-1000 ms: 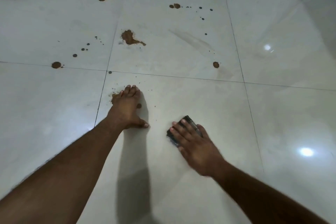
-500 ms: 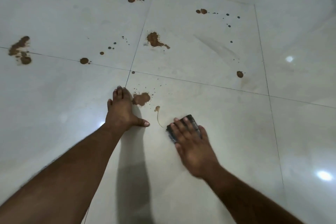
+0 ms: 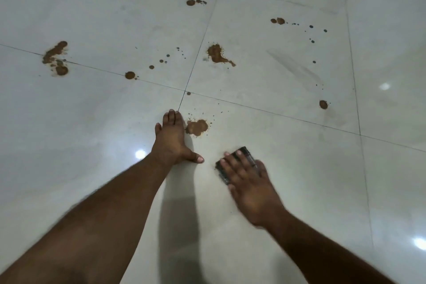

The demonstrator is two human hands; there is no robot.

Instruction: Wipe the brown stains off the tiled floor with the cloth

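— What's the floor (image 3: pixel 288 168) like?
— Pale tile, smooth and glossy; lamp glare shines left of the left hand (image 3: pixel 170 143) and far right of the right hand (image 3: pixel 249 189).
— And the stains (image 3: pixel 196 127)?
— Matt brown, grainy-edged, just beyond the left hand and farther ahead.
— The cloth (image 3: pixel 235 163)?
— Dark, dull, faintly ribbed under the right fingers; its weave is too blurred to tell.

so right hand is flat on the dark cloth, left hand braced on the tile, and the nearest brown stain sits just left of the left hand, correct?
Not quite. In the head view the nearest brown stain sits just right of the left hand, not left of it. The rest holds: the right hand is flat on the dark cloth, and the left hand is braced on the tile.
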